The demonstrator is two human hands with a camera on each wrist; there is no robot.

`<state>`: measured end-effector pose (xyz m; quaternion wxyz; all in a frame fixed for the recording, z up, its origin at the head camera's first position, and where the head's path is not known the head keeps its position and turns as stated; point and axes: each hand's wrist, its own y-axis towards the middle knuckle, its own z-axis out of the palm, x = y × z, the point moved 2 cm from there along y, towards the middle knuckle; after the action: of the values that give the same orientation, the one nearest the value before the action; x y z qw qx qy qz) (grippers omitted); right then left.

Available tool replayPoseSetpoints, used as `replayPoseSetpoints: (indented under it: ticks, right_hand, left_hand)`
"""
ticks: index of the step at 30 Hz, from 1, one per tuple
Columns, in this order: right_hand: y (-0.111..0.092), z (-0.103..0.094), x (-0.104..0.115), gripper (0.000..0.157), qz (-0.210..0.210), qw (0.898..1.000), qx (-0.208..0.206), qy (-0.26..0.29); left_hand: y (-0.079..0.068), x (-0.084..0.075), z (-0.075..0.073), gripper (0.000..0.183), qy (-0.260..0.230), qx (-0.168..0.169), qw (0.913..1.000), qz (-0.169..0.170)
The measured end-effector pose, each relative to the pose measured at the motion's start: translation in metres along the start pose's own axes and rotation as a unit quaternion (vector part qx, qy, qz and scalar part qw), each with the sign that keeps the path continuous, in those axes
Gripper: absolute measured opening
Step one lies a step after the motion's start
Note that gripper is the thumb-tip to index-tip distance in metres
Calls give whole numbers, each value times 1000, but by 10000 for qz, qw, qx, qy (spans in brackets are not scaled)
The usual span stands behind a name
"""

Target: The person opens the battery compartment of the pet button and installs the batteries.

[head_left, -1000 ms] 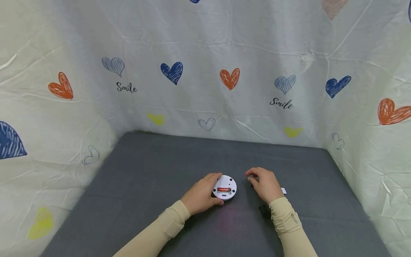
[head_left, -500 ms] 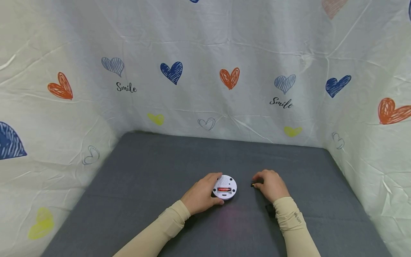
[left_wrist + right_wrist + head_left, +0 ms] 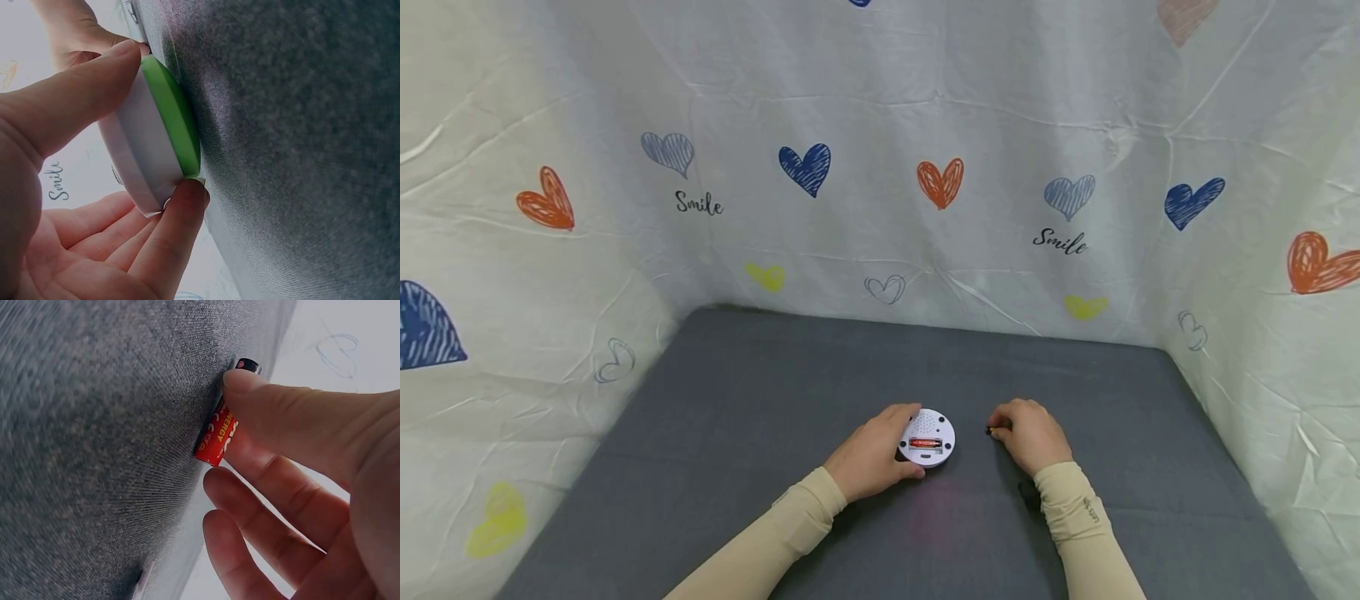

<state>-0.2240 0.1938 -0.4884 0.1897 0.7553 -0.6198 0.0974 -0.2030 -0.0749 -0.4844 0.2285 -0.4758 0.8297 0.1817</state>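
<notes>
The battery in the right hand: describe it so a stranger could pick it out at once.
On the gray cloth, find the right hand, to the right of the round white device. It pinches the battery, red with one black end and the word ENERGY. The other red battery lies in the device's slot; this one is held outside it.

1. The work surface (image 3: 805, 375) is extending flat, showing a dark grey woven texture.
2. The round white device (image 3: 927, 427) is resting on it, green side (image 3: 172, 119) down.
3. A faint pink tint (image 3: 934, 508) is showing in front.
4. A small pale-edged item (image 3: 145, 580) is lying partly out of frame.
</notes>
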Motion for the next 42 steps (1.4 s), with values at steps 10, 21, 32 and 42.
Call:
replayPoseSetpoints:
  ticks: [10,21,32,42]
  right_hand:
    - [0,-3,13,9,-153,9999,-15,69]
    - [-8,-5,76,13,-1366,9888,-537,263]
    - [-16,12,100,13,-1825,9814,-366,462]
    - [-18,20,102,13,-1908,9807,-330,268]
  left_hand:
    - [-1,0,-1,88,-35,14,10000,-8]
    - [-1,-1,-2,89,16,51,10000,0]
    - [-2,0,-1,86,18,-18,9998,209]
    - [-2,0,-1,85,50,-91,9993,366]
